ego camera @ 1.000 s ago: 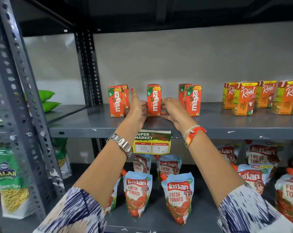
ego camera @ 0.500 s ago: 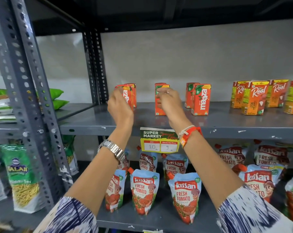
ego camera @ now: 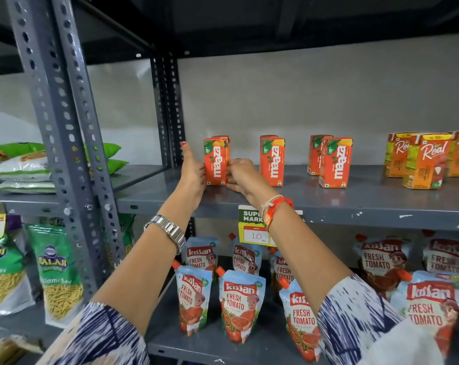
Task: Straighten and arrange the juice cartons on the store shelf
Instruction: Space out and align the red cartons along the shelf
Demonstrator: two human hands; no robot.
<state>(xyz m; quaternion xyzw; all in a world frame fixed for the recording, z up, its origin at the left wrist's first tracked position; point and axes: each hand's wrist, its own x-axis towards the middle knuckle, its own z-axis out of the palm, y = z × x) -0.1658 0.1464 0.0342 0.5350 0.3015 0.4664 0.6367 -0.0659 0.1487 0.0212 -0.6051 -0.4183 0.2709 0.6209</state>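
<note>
While the left hand (ego camera: 193, 169) and right hand (ego camera: 240, 175) are pressing flat against the leftmost juice carton (ego camera: 215, 162) — not gripping it — uneven pressure risks toppling it backward.

Both sleeves (ego camera: 354, 320) loose fabric, navy-and-white streaked print, ending short of mid-forearm; left wrist: silver metal link watch (ego camera: 168, 231); right wrist, just in front of the price tag (ego camera: 254, 230): orange band (ego camera: 275, 210) plus white thread tied beside it; red polish on left thumbnail (ego camera: 184, 144)
</note>
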